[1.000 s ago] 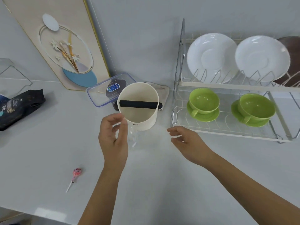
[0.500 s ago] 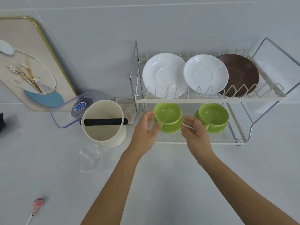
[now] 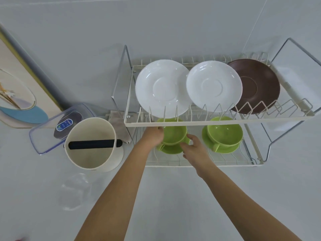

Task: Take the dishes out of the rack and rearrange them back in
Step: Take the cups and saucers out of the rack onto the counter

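Rack [image 3: 215, 122] on table, lower tier: left green cup [image 3: 173, 134] w/ saucer [image 3: 171, 149] sits btwn both hands. Left hand [image 3: 153, 136] curls on cup's left side; right hand [image 3: 192, 148] pinches saucer's right edge, fingers bent. Lift comes toward person.

The two-tier dish rack [image 3: 215, 122] is cream-coated wire with bare chrome side loops. Two glossy white ceramic saucers [image 3: 162, 87] gleam beside a matt brown saucer [image 3: 257, 86]. The smooth green glazed cups [image 3: 224, 132] shine faintly. A clear plastic lidded box [image 3: 52, 129] looks glossy.
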